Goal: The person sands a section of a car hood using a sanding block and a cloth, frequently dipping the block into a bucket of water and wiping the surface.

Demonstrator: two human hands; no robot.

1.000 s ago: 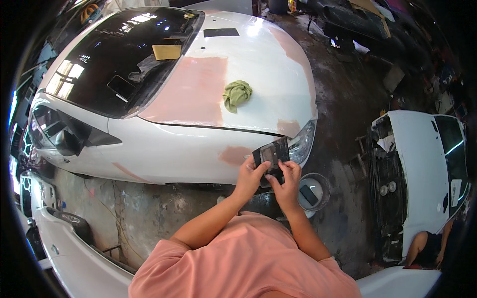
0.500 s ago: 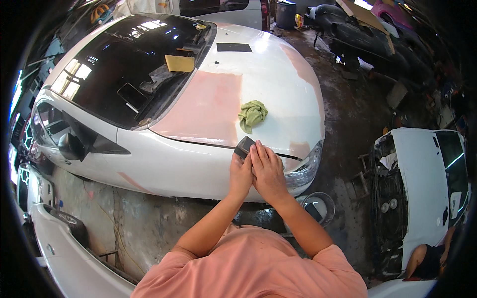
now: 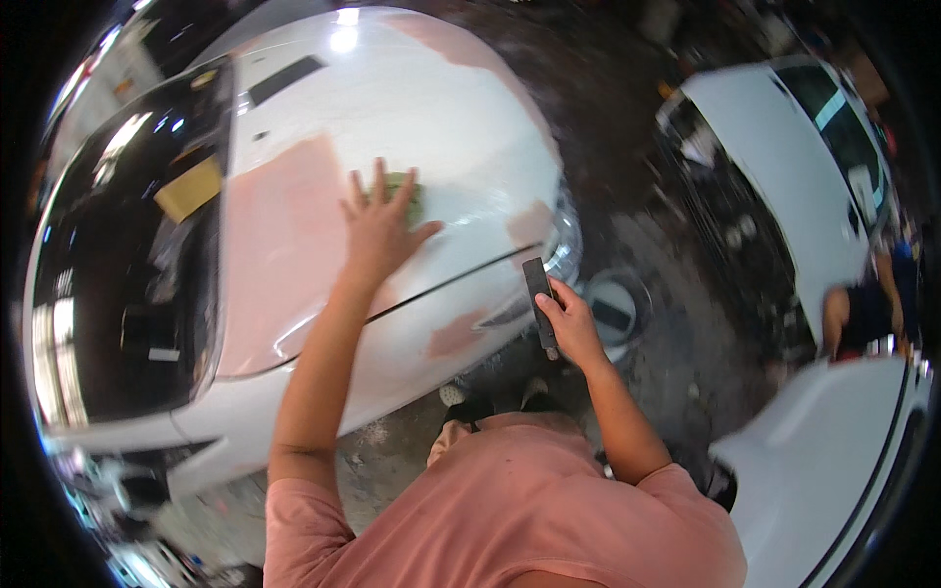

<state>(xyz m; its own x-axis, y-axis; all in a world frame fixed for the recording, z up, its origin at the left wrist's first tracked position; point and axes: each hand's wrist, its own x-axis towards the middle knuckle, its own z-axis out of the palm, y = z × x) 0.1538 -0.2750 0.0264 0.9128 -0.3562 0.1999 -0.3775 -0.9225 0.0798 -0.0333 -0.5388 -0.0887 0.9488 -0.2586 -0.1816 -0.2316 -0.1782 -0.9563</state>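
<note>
My left hand (image 3: 381,233) reaches out over the car's hood (image 3: 441,118) with its fingers spread wide. Partly behind it lies a crumpled green cloth (image 3: 415,201); whether the palm touches the cloth I cannot tell. In my right hand (image 3: 575,329), near the front corner of the car, is a long, flat, dark sanding block (image 3: 534,283), tilted upright with the thumb pressed on it. Pink patches (image 3: 279,211) cover parts of the white hood and fender.
A round bucket (image 3: 642,312) with a dark flat thing in it stands on the floor by the headlight (image 3: 562,257). To the right is another white vehicle (image 3: 760,137), with a person (image 3: 867,314) near it. A yellow sheet (image 3: 191,189) lies against the windshield (image 3: 108,294).
My hands, together on the block before, are now apart. The left has stretched forward to the cloth; the right keeps the block, off to the right. The view has turned.
</note>
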